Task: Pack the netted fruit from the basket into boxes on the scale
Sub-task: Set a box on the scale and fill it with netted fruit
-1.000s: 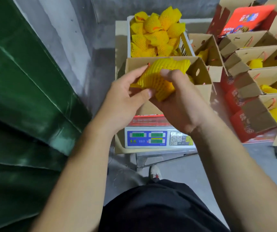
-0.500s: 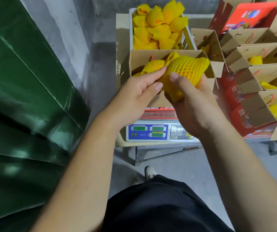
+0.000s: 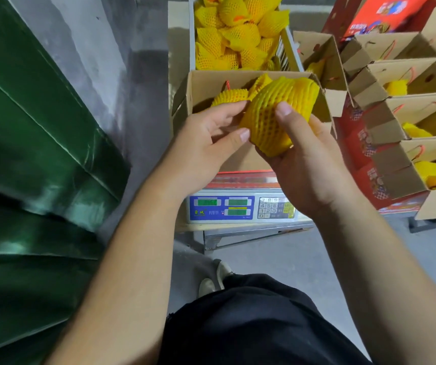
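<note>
A fruit wrapped in yellow foam net [image 3: 277, 111] is held over the near edge of an open cardboard box [image 3: 203, 83]. My right hand [image 3: 306, 164] grips it from below, thumb on its front. My left hand [image 3: 206, 143] touches its left side with fingertips and thumb. The box stands on an electronic scale [image 3: 240, 208] with a blue display panel. Inside the box lie other netted fruit [image 3: 228, 97]. Behind it, a white basket [image 3: 286, 46] is heaped with several netted fruit [image 3: 232, 35].
Several open cardboard boxes [image 3: 406, 101] with red printed sides, some holding yellow netted fruit, stand in a row at the right. A green tarpaulin [image 3: 27, 154] fills the left. A grey concrete wall and floor surround the scale's stand. My dark shorts and a shoe are below.
The netted fruit has gone from low in front of the box up and right to its near edge. My left hand has slid to its left side.
</note>
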`<state>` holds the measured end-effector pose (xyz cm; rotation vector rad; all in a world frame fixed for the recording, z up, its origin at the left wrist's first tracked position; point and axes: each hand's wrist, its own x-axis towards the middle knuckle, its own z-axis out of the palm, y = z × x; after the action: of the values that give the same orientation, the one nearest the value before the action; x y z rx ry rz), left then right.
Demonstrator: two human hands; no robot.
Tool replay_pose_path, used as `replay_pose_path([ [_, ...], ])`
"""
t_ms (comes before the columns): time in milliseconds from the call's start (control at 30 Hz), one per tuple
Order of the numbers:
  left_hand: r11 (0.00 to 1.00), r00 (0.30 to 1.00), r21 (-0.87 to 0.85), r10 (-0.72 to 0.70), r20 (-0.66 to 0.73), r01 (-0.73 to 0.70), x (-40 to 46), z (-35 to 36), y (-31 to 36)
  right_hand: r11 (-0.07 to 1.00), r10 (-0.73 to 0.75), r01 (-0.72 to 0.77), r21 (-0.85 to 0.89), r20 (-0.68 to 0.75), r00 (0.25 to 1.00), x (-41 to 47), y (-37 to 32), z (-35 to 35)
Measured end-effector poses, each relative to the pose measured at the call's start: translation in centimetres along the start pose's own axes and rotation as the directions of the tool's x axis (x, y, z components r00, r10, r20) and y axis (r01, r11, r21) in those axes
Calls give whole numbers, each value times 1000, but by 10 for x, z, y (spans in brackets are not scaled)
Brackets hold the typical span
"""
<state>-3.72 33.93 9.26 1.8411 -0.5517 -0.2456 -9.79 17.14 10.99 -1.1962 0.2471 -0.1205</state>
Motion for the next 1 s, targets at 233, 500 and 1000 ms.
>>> replay_pose_path([
  [233,996,996,9,-86,-23,86,3,6,4,995,48,-49,-83,-10,999,13,0,-14],
  [500,989,986,46,-139,-88,144,-7,13,8,985,164,-161,-58,51,985,18,-5,-31],
  [1000,960,906,-36,-273,-322,277,14,23,4,968,-88,59,-243,-114,990,68,-23,-69],
])
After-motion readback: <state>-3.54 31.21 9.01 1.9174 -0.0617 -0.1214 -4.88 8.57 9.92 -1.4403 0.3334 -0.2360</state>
